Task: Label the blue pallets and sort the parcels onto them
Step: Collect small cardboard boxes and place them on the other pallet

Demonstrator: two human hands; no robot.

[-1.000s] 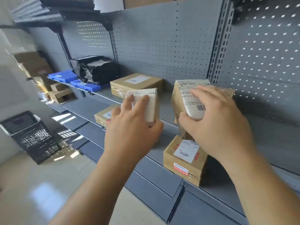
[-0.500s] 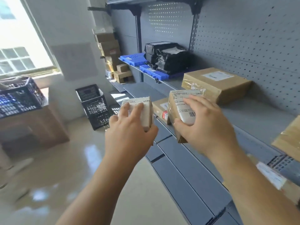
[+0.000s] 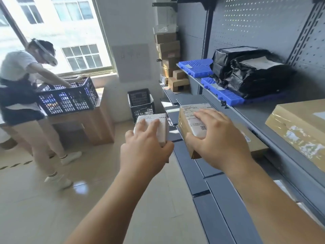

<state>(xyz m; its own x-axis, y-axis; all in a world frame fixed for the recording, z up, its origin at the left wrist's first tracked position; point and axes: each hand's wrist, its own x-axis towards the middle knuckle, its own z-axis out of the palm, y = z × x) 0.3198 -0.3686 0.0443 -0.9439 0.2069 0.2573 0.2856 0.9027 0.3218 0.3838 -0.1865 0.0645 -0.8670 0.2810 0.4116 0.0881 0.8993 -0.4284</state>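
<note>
My left hand grips a small white-labelled parcel in the air beside the shelving. My right hand holds a brown parcel with a barcode label, just left of the shelf edge. Two blue pallets lie on the upper grey shelf ahead: the far blue pallet is bare on top, and the near blue pallet carries black wrapped parcels. A large brown parcel lies on the same shelf at the right.
Grey pegboard shelving runs along the right. Stacked cardboard boxes stand at its far end. A black crate sits on the floor. At the left, another person bends over a black crate on a wooden table.
My view has swung left along the shelving while both hands carry their parcels away from the shelf. The person at the table and the window have come into view.
</note>
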